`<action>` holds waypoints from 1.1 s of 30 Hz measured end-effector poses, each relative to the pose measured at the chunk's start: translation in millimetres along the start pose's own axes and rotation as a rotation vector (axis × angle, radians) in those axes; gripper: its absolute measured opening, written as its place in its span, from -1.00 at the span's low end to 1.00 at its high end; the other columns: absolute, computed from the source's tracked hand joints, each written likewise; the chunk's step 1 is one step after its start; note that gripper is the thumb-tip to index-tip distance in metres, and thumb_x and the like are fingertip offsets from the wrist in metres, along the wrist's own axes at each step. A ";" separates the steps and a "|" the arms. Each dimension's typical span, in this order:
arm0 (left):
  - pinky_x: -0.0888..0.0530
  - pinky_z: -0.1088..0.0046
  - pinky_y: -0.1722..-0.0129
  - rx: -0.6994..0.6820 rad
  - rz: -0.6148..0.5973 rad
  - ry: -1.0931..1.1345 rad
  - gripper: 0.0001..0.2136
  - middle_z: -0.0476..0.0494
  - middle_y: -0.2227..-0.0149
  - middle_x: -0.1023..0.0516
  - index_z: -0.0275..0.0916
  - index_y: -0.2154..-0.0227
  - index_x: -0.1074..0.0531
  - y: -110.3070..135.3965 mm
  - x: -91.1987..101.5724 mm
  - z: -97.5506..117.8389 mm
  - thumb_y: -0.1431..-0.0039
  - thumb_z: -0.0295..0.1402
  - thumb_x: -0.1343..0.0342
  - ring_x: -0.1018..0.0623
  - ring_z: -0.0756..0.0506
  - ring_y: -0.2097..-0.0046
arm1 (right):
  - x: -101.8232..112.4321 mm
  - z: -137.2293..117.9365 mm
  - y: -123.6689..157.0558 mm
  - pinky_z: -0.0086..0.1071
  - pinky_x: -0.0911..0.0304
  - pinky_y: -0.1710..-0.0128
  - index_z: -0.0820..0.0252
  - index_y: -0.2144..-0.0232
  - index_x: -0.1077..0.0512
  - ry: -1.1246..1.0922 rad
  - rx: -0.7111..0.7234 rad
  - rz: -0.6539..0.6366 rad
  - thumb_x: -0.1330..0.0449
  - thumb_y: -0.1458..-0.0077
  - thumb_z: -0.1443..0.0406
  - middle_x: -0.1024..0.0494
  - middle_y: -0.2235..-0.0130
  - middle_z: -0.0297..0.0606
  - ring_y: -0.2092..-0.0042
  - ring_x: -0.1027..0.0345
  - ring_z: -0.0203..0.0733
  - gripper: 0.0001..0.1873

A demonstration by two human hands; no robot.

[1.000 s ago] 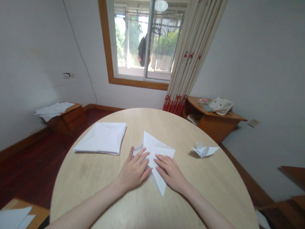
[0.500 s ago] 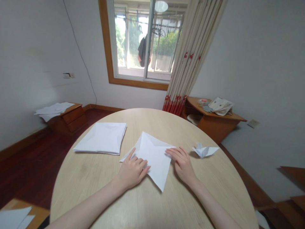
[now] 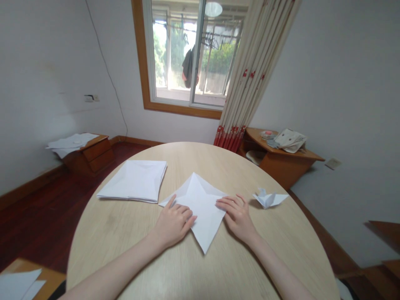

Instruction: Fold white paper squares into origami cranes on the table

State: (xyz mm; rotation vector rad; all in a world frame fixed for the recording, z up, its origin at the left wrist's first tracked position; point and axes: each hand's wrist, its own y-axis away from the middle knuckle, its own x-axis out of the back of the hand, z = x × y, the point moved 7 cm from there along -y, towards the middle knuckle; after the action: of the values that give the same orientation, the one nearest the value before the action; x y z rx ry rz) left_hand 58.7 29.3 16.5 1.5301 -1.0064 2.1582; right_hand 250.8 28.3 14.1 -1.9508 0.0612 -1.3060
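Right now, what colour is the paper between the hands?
White; the paper shows best in the head view.

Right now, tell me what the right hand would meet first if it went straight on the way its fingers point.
Most likely the folded white paper: the right hand points inward over its right corner. How firmly they touch is unclear, so it might slide across or push the paper.

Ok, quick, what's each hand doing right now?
Left hand: open, palm down, resting on the left side of the paper.
Right hand: fingers on the paper's right corner; whether it pinches cannot be told.
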 end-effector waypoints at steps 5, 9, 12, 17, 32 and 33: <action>-0.11 0.02 -0.22 0.007 -0.041 0.024 -0.72 -0.09 0.18 -0.61 -0.18 0.24 -0.50 -0.4 -1.3 -1.4 -0.36 -0.27 0.13 -0.56 -0.15 0.12 | -1.1 -8.4 -0.8 0.04 0.09 -0.12 0.02 0.16 -0.48 -0.011 0.039 -0.045 -0.03 -0.06 0.48 -0.61 0.13 -0.29 0.04 -0.39 -0.07 -0.62; -0.08 0.03 -0.23 0.003 -0.077 0.047 -0.72 -0.10 0.14 -0.60 -0.18 0.21 -0.49 -1.2 -2.0 -3.5 -0.37 -0.25 0.13 -0.55 -0.15 0.08 | -0.4 -17.3 -1.9 0.01 0.12 -0.12 0.01 0.16 -0.47 -0.063 0.067 -0.067 -0.05 -0.06 0.48 -0.62 0.16 -0.30 0.05 -0.41 -0.08 -0.63; -0.08 0.04 -0.23 0.004 -0.094 0.065 -0.71 -0.09 0.13 -0.60 -0.18 0.20 -0.48 -1.7 -2.2 -6.0 -0.37 -0.24 0.14 -0.55 -0.15 0.07 | 2.3 -23.1 -3.1 0.00 0.12 -0.11 0.02 0.15 -0.45 -0.100 0.076 -0.070 -0.06 -0.09 0.46 -0.63 0.19 -0.31 0.08 -0.42 -0.09 -0.66; -0.09 0.04 -0.23 0.010 -0.105 0.092 -0.70 -0.11 0.12 -0.59 -0.17 0.16 -0.47 -1.4 -2.7 -11.0 -0.36 -0.17 0.13 -0.54 -0.16 0.06 | 6.2 -32.7 -4.9 0.00 0.11 -0.10 0.03 0.14 -0.44 -0.156 0.109 -0.087 -0.06 -0.11 0.46 -0.62 0.20 -0.31 0.10 -0.42 -0.10 -0.67; -0.08 0.11 -0.25 -0.113 -0.161 0.214 -0.39 -0.17 -0.04 -0.51 -0.12 -0.07 -0.36 -2.1 8.5 -19.5 -0.05 0.14 -0.13 -0.46 -0.21 -0.09 | 6.3 -26.5 -3.7 -0.01 -0.02 -0.11 0.05 0.26 -0.44 -0.208 0.047 -0.075 -0.03 -0.09 0.45 -0.63 0.27 -0.30 0.21 -0.49 -0.13 -0.73; -0.09 0.12 -0.26 -0.112 -0.163 0.220 -0.36 -0.18 -0.05 -0.51 -0.14 -0.07 -0.35 -2.5 10.3 -21.5 0.00 0.14 -0.17 -0.45 -0.21 -0.10 | 5.7 -23.5 -3.4 -0.02 -0.03 -0.10 0.06 0.27 -0.45 -0.221 0.033 -0.062 -0.03 -0.10 0.45 -0.63 0.27 -0.30 0.21 -0.49 -0.14 -0.74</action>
State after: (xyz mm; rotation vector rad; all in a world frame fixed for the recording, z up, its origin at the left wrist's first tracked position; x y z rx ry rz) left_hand 41.3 44.5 22.8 1.2465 -0.8813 2.0658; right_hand 233.5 14.9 24.7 -2.0711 -0.1298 -1.1152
